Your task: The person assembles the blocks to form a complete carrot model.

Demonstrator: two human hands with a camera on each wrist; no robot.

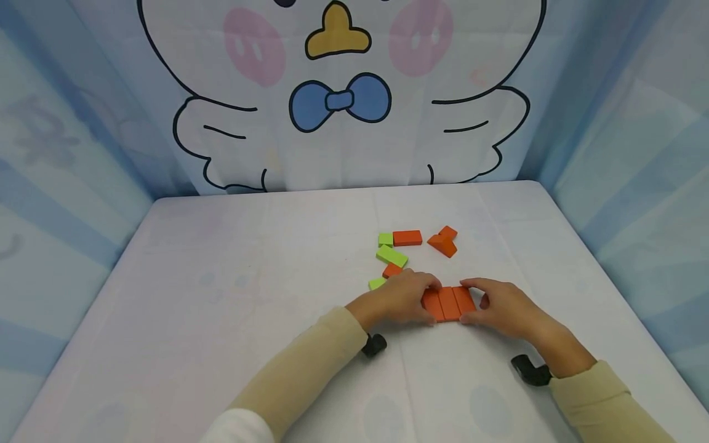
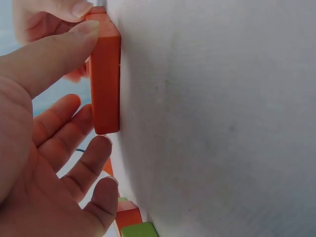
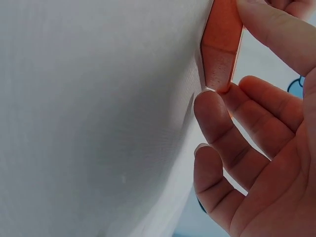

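Observation:
Three orange blocks (image 1: 449,304) lie side by side on the white table, edges together in a row between my hands. My left hand (image 1: 400,298) holds the row at its left side, thumb at the near edge and fingers round the far edge. Opposite it, my right hand (image 1: 505,309) grips the right side the same way. The left wrist view shows the thumb on the long side of an orange block (image 2: 106,79). In the right wrist view, a slanted end of an orange block (image 3: 219,66) sits against the fingertips.
Behind the left hand, a bent line of small blocks includes a green block (image 1: 391,255), an orange block (image 1: 392,270) and a longer orange block (image 1: 407,238). Angular orange pieces (image 1: 442,245) lie farther right. A printed cloth (image 1: 340,147) hangs at the table's back edge.

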